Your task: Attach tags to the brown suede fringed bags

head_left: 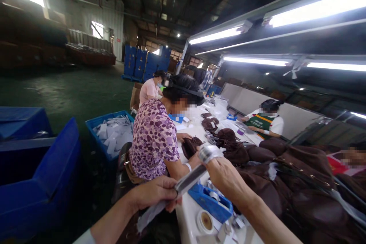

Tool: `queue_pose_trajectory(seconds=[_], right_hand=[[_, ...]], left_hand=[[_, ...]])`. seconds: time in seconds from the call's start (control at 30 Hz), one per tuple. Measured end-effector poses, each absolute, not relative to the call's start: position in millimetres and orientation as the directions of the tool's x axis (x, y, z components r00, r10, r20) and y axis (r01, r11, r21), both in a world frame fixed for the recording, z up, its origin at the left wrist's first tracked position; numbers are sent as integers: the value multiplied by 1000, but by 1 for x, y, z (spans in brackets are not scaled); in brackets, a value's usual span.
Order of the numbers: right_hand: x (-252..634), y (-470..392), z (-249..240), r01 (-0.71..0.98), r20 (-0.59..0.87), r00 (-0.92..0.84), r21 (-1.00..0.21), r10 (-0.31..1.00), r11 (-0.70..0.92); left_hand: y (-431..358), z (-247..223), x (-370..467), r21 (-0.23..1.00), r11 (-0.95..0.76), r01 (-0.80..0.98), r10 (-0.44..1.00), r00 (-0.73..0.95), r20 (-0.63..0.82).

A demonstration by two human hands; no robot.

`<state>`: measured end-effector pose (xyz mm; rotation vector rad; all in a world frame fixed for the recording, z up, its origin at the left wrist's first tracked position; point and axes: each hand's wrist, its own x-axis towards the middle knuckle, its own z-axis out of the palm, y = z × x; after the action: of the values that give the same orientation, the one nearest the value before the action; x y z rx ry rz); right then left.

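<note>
My right hand [220,167] is closed around a roll of clear, shiny tape [211,152]. A greyish strip [191,180] runs taut from the roll down to my left hand [157,193], which pinches it between thumb and fingers. Below my left fingers hangs a pale, crumpled tail [151,214]. Whether this tail is the same piece as the strip, I cannot tell. Both hands are raised over the near edge of the white table [185,213]. Beneath them sits a blue tray [213,202] with small rolls in it.
Brown bags [286,183] are heaped along the right. A round tub [205,221] stands near the table edge. A co-worker in a patterned shirt [154,137] sits close ahead, and another [264,122] works across the table. Blue bins [51,175] and a crate of white pieces [113,131] stand left.
</note>
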<state>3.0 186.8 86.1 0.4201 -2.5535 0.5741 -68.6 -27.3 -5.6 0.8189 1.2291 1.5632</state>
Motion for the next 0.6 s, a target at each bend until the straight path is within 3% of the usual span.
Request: queue_pose_trajectory(seconds=[0.1, 0.2, 0.27, 0.33, 0.43, 0.53, 0.6], right_hand=[[8, 197, 61, -415, 425, -850, -172, -313, 894], [25, 191, 50, -409, 303, -886, -146, -353, 901], [39, 183, 54, -342, 145, -938, -268, -314, 900], [50, 175, 65, -177, -123, -957, -470, -263, 865], [62, 170, 82, 119, -458, -830, -703, -318, 702], [66, 170, 86, 356, -472, -776, -875, -418, 327], [63, 168, 85, 441, -404, -798, -897, -447, 23]], left_hand=[[-32, -4, -79, 939, -37, -343, 957, -283, -65], [-34, 0, -91, 950, 27, -311, 970, -222, -100], [-33, 2, -96, 961, 123, -247, 969, -180, -170], [-30, 3, -97, 967, 169, -190, 971, -138, -197], [-24, 5, -87, 979, 120, -162, 989, -63, -132], [-18, 12, -74, 980, 64, -188, 994, -81, -80], [-16, 19, -67, 989, -26, -146, 987, -163, 2]])
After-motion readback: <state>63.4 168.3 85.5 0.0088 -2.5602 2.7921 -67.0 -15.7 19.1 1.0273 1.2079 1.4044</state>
